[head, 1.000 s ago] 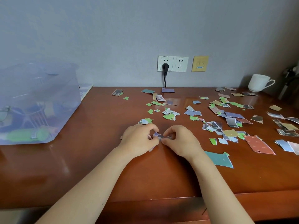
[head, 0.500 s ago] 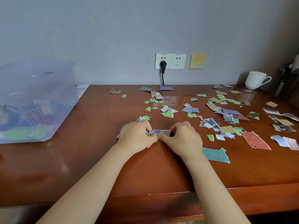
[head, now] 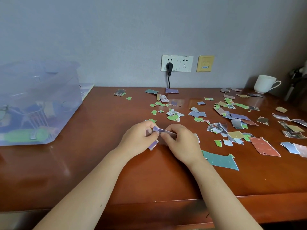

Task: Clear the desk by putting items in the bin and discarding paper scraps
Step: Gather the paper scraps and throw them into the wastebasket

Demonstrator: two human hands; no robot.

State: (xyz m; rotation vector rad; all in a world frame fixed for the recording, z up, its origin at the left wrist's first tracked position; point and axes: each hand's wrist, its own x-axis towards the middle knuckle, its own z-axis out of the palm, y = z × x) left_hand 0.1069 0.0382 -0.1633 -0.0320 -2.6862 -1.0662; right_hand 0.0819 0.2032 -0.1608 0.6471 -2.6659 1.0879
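**Paper scraps (head: 239, 116) strewn over desk, one pinched between both hands**

Across the whole lower view, a glossy brown desk (head: 83, 171). At its left end, by the wall, a translucent bin (head: 38, 103), upright, with blurred items inside. Near the desk's middle, left hand (head: 137, 138) and right hand (head: 181, 141), close together, fingers curled. At the far right, by the wall, a white mug (head: 264, 83), upright, handle to the right. Just right of the right wrist, a large teal scrap (head: 221, 161), lying flat; farther right, a red scrap (head: 264, 147). Over the desk's middle and right half, many small pieces in green, grey and purple, all well apart from the bin. Between the two hands, a purple scrap (head: 159, 129), pinched at either end by thumb and fingers; more purple paper tucked under the left hand.
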